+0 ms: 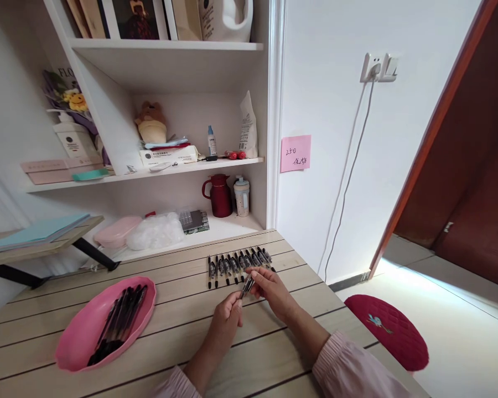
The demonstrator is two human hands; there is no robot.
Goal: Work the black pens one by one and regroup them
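Observation:
Both my hands meet over the wooden table, fingers closed around a slim black-and-clear pen (247,286) that points up and to the right. My left hand (229,312) pinches its lower end. At the upper end are the fingers of my right hand (269,287). Whether more than one pen is between them I cannot tell. Just beyond my hands lies a row of black pens (228,266), side by side and partly covered by my right hand. To the left, a pink scalloped dish (72,334) holds a pile of dark pens (118,323).
White shelves (174,50) stand behind the table (178,331), with a red jug (221,196), a cup (241,196) and a plastic-wrapped bundle (155,232). A small raised stand (83,228) bears papers at left. A red-cushioned stool (392,334) is beside the table's right edge.

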